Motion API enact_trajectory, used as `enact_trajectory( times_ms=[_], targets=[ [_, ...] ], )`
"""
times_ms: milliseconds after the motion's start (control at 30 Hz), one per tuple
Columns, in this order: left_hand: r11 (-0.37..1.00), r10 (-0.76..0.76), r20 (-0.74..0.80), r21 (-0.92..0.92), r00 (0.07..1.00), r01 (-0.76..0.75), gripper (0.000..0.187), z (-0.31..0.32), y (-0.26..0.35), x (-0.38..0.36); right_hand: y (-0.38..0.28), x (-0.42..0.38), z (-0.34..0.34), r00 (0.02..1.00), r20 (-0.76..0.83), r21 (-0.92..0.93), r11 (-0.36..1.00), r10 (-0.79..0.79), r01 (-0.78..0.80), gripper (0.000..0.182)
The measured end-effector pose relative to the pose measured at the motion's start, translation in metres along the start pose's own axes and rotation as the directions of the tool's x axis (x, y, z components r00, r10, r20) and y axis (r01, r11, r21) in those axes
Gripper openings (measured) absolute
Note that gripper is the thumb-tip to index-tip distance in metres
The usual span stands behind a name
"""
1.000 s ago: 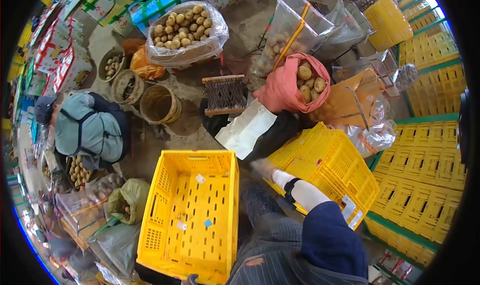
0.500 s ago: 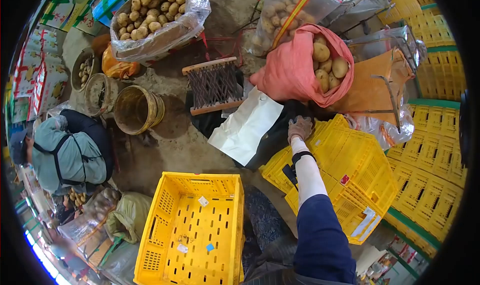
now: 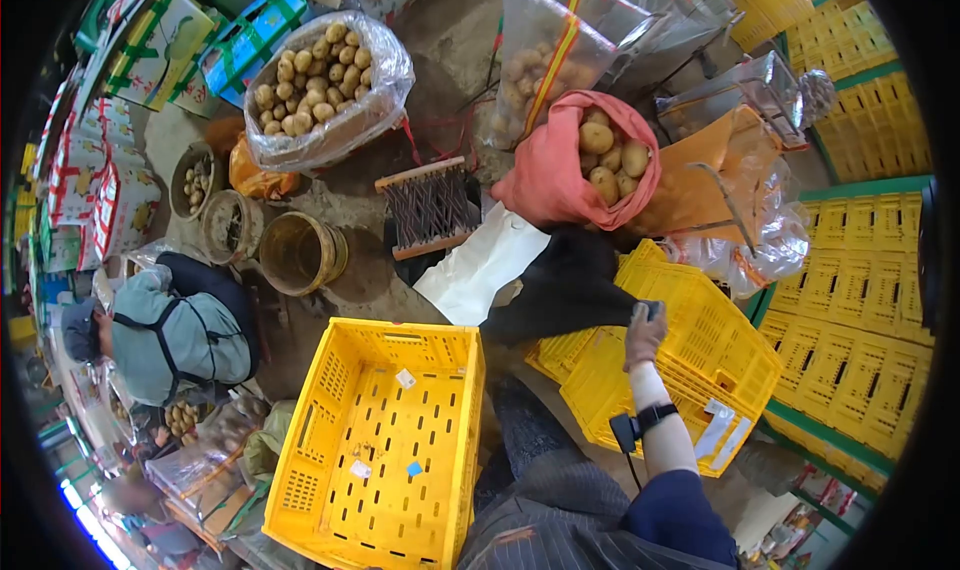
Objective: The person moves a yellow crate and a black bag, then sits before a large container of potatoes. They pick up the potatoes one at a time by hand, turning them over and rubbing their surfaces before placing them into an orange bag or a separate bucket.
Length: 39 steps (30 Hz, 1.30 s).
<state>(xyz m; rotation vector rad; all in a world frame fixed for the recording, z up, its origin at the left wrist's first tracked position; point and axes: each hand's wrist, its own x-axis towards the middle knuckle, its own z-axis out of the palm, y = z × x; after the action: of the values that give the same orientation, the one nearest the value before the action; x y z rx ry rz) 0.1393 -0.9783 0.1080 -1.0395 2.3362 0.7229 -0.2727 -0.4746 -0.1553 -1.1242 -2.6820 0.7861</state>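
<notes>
My right hand (image 3: pixel 642 338), in a thin glove, is closed on a corner of a black cloth (image 3: pixel 565 288). The cloth stretches from my fingers leftward toward a sheet of white paper (image 3: pixel 482 270), beside a wooden-framed rack of dark crossed strands (image 3: pixel 432 210). Under my forearm lie stacked yellow crates (image 3: pixel 705 315), tilted on the floor. An upright yellow crate (image 3: pixel 375 490) stands in front of me, with small paper scraps and a blue piece on its slotted bottom. My left hand is out of view.
A pink sack of potatoes (image 3: pixel 535 175) and a plastic-lined box of potatoes (image 3: pixel 258 145) stand ahead. Muddy buckets (image 3: pixel 300 255) are at left, near a crouching person (image 3: pixel 185 325). Yellow crates (image 3: pixel 845 300) are stacked high on the right.
My right hand has drawn back toward me and to the right, pulling the black cloth taut over the stacked crates. My view has shifted slightly.
</notes>
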Motion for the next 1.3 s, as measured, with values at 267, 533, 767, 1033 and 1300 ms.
enact_trajectory(
  times_ms=[267, 533, 767, 1033, 1300],
  targets=[
    [0.962, 0.274, -0.123, 0.056, 0.954, -0.269, 0.026, 0.005, -0.041, 0.051, -0.123, -0.025, -0.177, 0.939, -0.274, 0.362, 0.883, -0.207, 0.3, 0.011],
    [0.913, 0.359, -0.247, 0.292, 0.9, -0.284, 0.022, -0.033, -0.024, 0.078, -0.16, -0.004, -0.2, 0.936, 0.043, 0.837, 0.524, -0.348, 0.157, 0.025],
    [0.753, 0.164, -0.41, -0.536, 0.897, -0.383, 0.019, -0.086, 0.081, 0.119, -0.227, -0.026, -0.146, 0.53, 0.319, 0.764, 0.544, -0.786, 0.347, 0.027],
    [0.744, 0.442, -0.496, -0.262, 0.748, -0.614, 0.005, -0.174, 0.116, 0.262, -0.361, -0.041, -0.083, 0.465, 0.539, 0.813, 0.577, -0.702, -0.071, 0.031],
    [0.726, 0.504, -0.414, -0.272, 0.758, -0.631, 0.01, -0.257, 0.102, 0.425, -0.432, 0.005, -0.052, 0.479, 0.115, 0.385, 0.484, -0.87, 0.786, 0.041]
  ],
)
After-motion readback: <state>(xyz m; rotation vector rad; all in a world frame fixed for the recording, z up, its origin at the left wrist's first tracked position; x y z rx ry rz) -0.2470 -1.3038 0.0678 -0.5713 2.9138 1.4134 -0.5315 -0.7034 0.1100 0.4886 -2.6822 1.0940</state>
